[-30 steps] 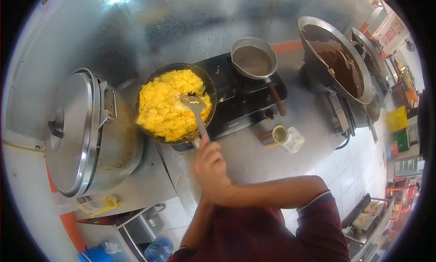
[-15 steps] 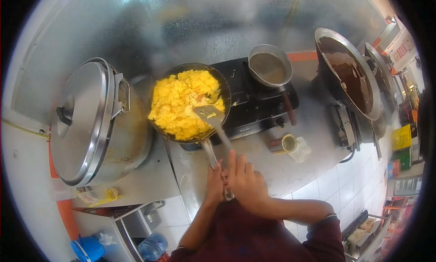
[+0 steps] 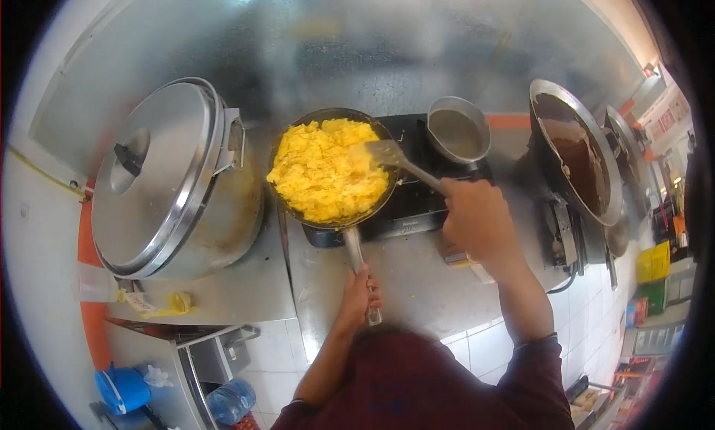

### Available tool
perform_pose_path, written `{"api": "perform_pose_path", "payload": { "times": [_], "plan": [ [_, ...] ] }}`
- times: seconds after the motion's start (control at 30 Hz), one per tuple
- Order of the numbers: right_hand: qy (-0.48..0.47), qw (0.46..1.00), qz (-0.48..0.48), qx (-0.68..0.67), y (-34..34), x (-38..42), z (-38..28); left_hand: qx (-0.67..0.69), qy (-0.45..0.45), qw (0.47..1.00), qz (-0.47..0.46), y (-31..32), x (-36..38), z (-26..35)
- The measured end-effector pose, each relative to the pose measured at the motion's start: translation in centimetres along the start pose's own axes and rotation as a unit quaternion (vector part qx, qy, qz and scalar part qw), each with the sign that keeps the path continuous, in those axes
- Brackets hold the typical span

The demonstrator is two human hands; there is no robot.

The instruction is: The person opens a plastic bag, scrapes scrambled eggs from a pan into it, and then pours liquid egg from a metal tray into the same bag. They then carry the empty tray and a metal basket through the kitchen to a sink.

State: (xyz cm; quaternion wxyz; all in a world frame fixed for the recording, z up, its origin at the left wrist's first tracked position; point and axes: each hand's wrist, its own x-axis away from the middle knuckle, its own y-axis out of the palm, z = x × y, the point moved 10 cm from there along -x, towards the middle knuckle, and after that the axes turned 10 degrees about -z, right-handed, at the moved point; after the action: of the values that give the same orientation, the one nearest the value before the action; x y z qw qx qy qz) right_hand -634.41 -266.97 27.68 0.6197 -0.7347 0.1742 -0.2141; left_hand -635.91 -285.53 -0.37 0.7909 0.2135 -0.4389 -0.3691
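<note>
My left hand [image 3: 359,296] is wrapped round the metal handle of a frying pan [image 3: 356,244]. Yellow scrambled eggs [image 3: 328,169] fill most of the pan, which sits over the left side of a black gas stove [image 3: 410,206]. In my right hand [image 3: 480,221] is a spatula [image 3: 413,166], fingers closed on its handle. The blade lies at the right edge of the eggs, near the pan's rim. Behind my right hand stands a small saucepan [image 3: 457,132] on the stove's right side. A tin can [image 3: 456,257] is partly hidden under that hand.
A large lidded pot [image 3: 171,184] stands left of the stove. On the right, a wok [image 3: 577,151] with dark brown residue rests on another burner. A yellow-and-white packet [image 3: 156,303] lies at the counter's left front. Below are a blue bucket [image 3: 123,389] and a water jug [image 3: 231,400].
My right hand has moved right and up, away from my left hand, and the spatula now reaches in from the right. My left hand keeps its hold on the pan handle.
</note>
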Motion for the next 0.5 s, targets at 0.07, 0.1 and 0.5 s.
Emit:
{"api": "perform_pose_path", "payload": {
  "times": [0.07, 0.1, 0.5],
  "plan": [
    [0.016, 1.000, 0.005, -0.006, 1.0, -2.1, 0.6, 0.006, -0.003, 1.000, -0.008, -0.3, 0.1, 0.0],
    [0.028, 1.000, 0.002, 0.001, 2.1, -3.3, 0.8, 0.007, -0.007, 1.000, -0.012, -0.5, 0.0, -0.1],
    [0.052, 0.927, -0.158, -0.335, 12.3, -13.6, 4.7, -0.045, 0.000, 0.998, -0.032, -2.1, -0.2, 0.1]
  ]
}}
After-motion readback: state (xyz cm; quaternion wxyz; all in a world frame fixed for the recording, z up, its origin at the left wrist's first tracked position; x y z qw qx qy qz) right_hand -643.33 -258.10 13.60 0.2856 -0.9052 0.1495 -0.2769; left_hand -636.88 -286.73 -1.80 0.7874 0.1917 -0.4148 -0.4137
